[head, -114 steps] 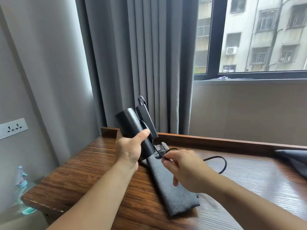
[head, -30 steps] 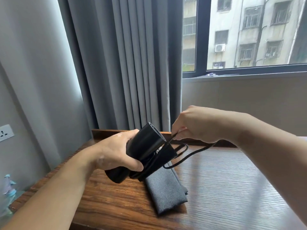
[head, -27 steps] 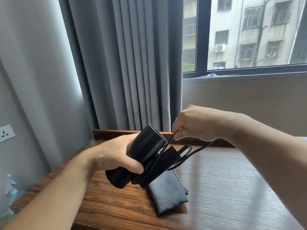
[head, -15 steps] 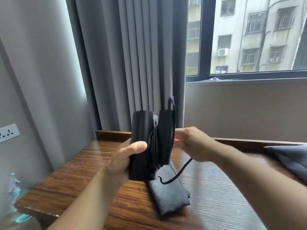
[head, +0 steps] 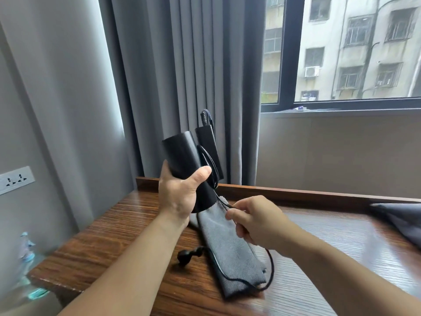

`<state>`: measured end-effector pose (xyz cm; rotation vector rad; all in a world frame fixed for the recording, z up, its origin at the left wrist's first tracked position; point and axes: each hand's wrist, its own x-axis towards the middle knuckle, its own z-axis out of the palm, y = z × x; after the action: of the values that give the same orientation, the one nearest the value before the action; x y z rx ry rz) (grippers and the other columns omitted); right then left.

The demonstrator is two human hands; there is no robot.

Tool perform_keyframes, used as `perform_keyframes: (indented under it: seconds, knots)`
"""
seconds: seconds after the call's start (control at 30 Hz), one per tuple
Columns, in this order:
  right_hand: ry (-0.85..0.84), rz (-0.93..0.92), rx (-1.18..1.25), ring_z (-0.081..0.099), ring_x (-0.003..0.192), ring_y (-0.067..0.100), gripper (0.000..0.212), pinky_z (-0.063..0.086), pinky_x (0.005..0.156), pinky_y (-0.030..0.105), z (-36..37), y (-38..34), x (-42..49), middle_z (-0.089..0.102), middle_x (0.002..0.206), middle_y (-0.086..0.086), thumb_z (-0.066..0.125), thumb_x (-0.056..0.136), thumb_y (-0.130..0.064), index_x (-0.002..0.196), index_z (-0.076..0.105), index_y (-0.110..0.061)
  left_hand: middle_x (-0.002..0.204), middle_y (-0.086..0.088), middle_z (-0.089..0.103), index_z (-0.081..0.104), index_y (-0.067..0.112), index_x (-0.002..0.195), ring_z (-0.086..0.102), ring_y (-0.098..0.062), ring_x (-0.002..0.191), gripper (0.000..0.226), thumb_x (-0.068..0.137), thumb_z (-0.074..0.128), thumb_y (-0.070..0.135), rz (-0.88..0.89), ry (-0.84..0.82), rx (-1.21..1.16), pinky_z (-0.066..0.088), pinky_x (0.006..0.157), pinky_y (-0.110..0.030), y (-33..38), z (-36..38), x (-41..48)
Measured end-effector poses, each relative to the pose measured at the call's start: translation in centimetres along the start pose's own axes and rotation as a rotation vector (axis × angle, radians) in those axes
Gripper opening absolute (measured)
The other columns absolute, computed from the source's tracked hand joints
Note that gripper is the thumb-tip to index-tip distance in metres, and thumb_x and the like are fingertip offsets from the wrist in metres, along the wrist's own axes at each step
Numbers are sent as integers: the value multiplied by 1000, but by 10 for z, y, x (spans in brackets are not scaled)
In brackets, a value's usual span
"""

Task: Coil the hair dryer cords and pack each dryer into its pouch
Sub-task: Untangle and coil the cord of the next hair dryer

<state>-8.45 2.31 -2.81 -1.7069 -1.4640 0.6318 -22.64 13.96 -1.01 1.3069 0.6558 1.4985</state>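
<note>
Hair dryer (head: 185, 158), a smooth black cylinder with its handle folded, stood raised over the grained wooden table (head: 123, 226), my left hand (head: 180, 197) wrapped around it. At four o'clock my right hand (head: 257, 222) pinched the thin cord (head: 271, 263) above a soft grey pouch (head: 230, 247). Pleated grey curtains (head: 193, 65) hung at twelve.

View: head, one wide-angle camera worn on the person's head.
Facing: forward and slightly down, across the counter (head: 114, 236) toward the window (head: 353, 53) behind it.
Range: close; both forearms enter from the lower edge, with the left hand (head: 177, 197) and right hand (head: 257, 222) near mid-frame.
Lens effect: vertical lines lean and bow toward the frame borders.
</note>
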Motion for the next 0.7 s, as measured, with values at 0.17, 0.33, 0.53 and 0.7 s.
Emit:
perform_keyframes:
  seconds: [0.17,0.33,0.53,0.7]
  knots:
    - [-79,44,-82,45,43,15,21,40,50,28,-6,-13,-10,49,50,-5,59,101,-30,83,63,-19,95,7,75,63,27,108,72,-12,89,59,57,92,31,143,79,265,60,86,-38,0,0,-1]
    - [-108,27,-259,45,46,16,24,35,42,19,-35,-48,-25,48,59,1,60,100,-28,83,65,-12,86,19,65,53,30,111,60,15,81,61,65,93,26,279,-7,557,44,66,-2,14,-7,-2]
    - [-45,-22,-395,50,43,14,19,43,51,24,-72,-87,-41,55,49,0,62,96,-27,82,75,-25,94,21,59,49,32,124,55,12,85,71,66,91,32,382,-247,798,40,67,2,34,-13,-9]
    - [-25,-80,-655,54,48,-7,19,35,45,10,-96,-107,-56,60,51,-22,63,96,-38,83,75,-31,90,13,67,52,40,110,63,0,83,61,64,91,33,226,-434,810,53,71,-22,42,-22,-12]
